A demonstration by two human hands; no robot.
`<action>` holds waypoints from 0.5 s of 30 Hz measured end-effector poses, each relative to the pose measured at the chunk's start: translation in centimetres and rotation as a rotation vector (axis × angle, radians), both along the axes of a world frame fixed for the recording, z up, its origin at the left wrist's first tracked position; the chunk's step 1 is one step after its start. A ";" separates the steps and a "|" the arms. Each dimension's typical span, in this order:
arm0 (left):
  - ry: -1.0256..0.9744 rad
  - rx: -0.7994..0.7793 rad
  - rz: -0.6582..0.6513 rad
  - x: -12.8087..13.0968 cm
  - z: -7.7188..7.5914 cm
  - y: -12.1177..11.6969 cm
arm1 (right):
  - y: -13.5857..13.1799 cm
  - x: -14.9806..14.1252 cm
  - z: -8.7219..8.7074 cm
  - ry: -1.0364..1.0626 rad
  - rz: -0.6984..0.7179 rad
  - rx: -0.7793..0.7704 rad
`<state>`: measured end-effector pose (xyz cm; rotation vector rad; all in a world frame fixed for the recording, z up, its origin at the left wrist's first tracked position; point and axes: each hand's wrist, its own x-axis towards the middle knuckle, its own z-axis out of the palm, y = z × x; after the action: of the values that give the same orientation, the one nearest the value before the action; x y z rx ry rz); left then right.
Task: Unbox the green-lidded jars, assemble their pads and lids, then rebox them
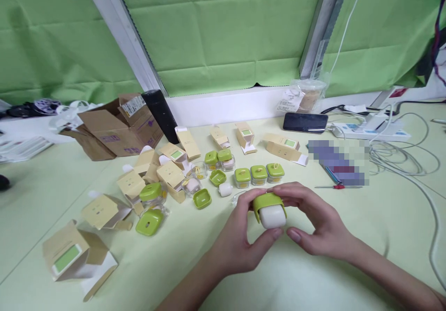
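Between my two hands is a green square lid [265, 200] with a white, round-cornered block [273, 217] partly inside it. My left hand [240, 236] grips the lid and block from the left, its thumb under the block. The fingers of my right hand [315, 218] curl over the lid's right side, and its thumb is just beside the block. Behind my left fingers a clear cup [237, 198] is mostly hidden. Nearby lie another white block [225, 189] and two loose green lids [202, 198]. Three clear jars with green lids [259, 175] stand in a row beyond my hands.
Several opened tan boxes [101, 210] spread over the left and back of the table. A brown carton [121, 127] and a black cylinder [160, 116] stand at back left. At right are a phone [305, 122], a screwdriver [337, 187], a power strip [374, 130] and looped cables [393, 158].
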<state>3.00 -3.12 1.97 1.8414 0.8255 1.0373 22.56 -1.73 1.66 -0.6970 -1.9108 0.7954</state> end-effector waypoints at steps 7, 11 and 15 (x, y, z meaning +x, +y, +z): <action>-0.075 -0.133 -0.020 0.0 0.2 0.4 | -0.2 -0.5 0.1 0.082 -0.017 -0.140; 0.006 -0.031 -0.017 0.2 0.3 0.5 | 0.2 -0.6 0.1 0.157 -0.035 -0.316; 0.229 0.162 0.033 0.2 -0.1 0.8 | 0.7 -0.9 0.0 0.139 0.023 -0.482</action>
<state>3.20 -2.36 1.87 2.1194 0.9309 0.9489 21.66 -1.03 1.68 -0.8817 -1.6145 1.3058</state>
